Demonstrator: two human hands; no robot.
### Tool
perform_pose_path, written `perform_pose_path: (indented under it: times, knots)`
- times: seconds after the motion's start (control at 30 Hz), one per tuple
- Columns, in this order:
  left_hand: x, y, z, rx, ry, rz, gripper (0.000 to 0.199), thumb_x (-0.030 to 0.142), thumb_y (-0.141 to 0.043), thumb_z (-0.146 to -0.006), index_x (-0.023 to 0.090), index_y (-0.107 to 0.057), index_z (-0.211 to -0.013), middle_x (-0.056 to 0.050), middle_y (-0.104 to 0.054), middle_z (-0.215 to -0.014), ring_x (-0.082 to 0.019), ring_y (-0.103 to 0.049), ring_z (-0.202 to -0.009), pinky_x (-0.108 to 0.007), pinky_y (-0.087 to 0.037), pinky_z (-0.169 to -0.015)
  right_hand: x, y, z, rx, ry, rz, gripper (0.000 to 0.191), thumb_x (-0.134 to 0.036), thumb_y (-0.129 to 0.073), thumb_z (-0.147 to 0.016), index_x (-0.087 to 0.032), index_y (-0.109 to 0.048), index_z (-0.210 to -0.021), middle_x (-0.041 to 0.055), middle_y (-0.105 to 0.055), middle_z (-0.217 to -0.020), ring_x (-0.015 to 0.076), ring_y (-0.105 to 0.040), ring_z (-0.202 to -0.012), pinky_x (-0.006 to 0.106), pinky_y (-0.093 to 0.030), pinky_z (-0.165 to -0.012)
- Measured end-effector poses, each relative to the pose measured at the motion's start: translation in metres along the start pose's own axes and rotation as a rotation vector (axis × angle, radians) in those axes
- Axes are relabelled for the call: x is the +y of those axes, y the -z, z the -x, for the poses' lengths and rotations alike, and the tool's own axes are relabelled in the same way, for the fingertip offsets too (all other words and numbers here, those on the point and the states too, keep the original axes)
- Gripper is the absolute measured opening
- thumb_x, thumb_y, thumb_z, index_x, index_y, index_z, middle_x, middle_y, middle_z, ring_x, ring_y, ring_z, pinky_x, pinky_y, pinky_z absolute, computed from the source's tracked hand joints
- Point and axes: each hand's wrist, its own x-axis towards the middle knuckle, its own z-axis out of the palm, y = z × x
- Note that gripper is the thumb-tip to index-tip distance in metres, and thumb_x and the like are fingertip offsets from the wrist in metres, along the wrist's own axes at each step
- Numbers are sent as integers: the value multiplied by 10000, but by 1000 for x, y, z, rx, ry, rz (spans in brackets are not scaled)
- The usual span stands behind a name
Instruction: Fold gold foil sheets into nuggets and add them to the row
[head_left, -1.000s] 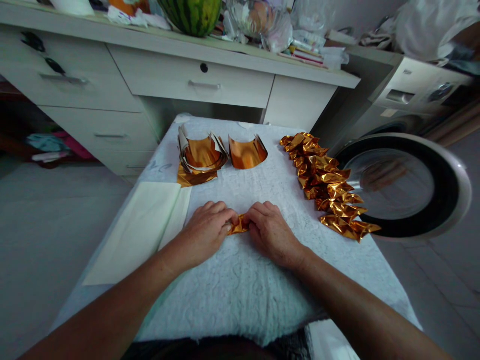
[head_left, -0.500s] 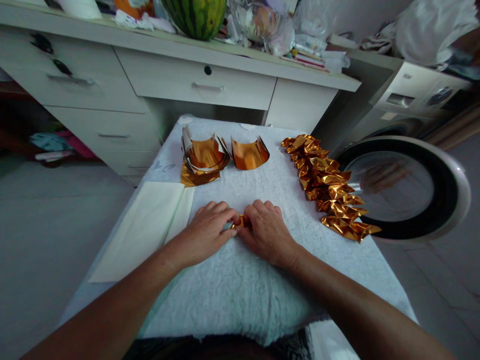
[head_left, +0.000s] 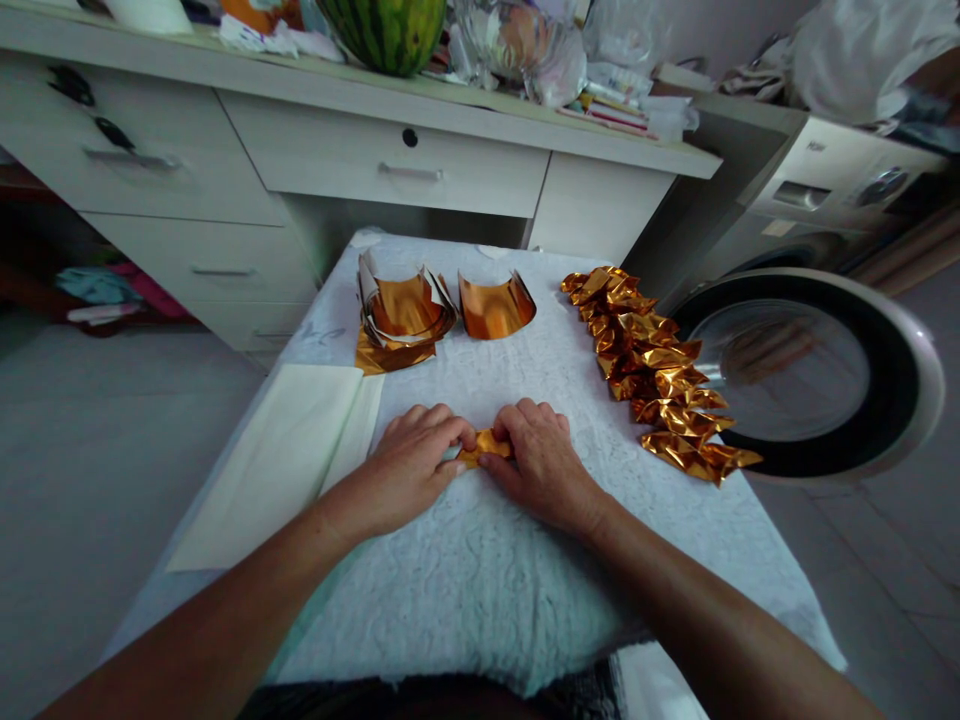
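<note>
A small piece of gold foil paper lies at the middle of the cloth-covered table. My left hand pinches its left end between thumb and fingers. On the right end, my right hand has its fingers and thumb closed. Beyond the hands stands a stack of curled gold sheets, with a single curved gold sheet to its right. Several folded gold foil pieces form an overlapping row at the table's right side.
White paper sheets lie at the table's left. Behind is a white drawer unit with a watermelon on top. The open round door of a washing machine stands beside the table's right edge.
The hands have moved slightly apart, and more of the gold foil shows between them. The camera view has shifted slightly.
</note>
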Motion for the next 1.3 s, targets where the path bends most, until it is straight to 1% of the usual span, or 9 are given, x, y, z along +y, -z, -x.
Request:
perform_pose_path:
  times: [0.27, 0.4, 0.5, 0.63, 0.83, 1.1, 1.3]
  knots:
    - [1, -1, -1, -1, 8, -13, 137, 222, -511, -857, 238, -573, -979, -22, -574, -1021, -239, -473, -993, -396, -363, -878, 12, 3, 3, 38, -36, 19, 249, -373, -648, -828, -215, -540, -986, 70, -547, -1009, 254, -469, -935, 372, -330, -776]
    - [-1, -3, 0, 1, 10, -27, 158, 209, -502, -850, 243, -566, -990, -19, -571, -1044, -237, -470, -1007, -394, -364, -879, 19, 5, 3, 34, -73, 43, 319, -414, -663, -806, -220, -542, -1027, 75, -539, -1043, 267, -470, -950, 390, -349, -789]
    - [-2, -3, 0, -3, 11, -26, 168, 194, -504, -839, 247, -562, -987, -12, -573, -1053, -231, -469, -1012, -390, -362, -889, 25, 7, 4, 31, -94, 45, 329, -417, -651, -806, -223, -547, -1051, 83, -533, -1070, 275, -469, -962, 405, -363, -799]
    - [0, -1, 0, -11, 14, -21, 164, 182, -497, -839, 243, -559, -978, -7, -573, -1041, -228, -467, -1009, -390, -362, -891, 31, 10, 5, 41, -74, 25, 352, -410, -653, -800, -228, -540, -1079, 98, -510, -1177, 291, -459, -1037, 447, -370, -867]
    - [2, -1, -1, -27, 31, -10, 162, 185, -509, -838, 241, -568, -978, -11, -576, -1039, -237, -471, -1028, -400, -361, -902, 35, 17, 5, -23, -32, -24, 308, -317, -622, -827, -227, -525, -1105, 114, -471, -1300, 310, -406, -1213, 497, -339, -978]
    - [4, 2, 1, -31, 48, -5, 160, 178, -512, -841, 241, -571, -975, -11, -575, -1030, -240, -475, -1032, -407, -360, -901, 40, 19, 6, -72, -15, -64, 321, -212, -608, -835, -230, -521, -1144, 119, -428, -1359, 298, -348, -1300, 512, -284, -1056]
    - [1, -2, 0, -9, 39, -5, 173, 172, -513, -834, 247, -575, -978, -10, -578, -1038, -240, -472, -1035, -408, -362, -899, 40, 20, 6, -88, -13, -67, 342, -166, -592, -825, -236, -523, -1153, 108, -419, -1374, 284, -334, -1316, 503, -269, -1072]
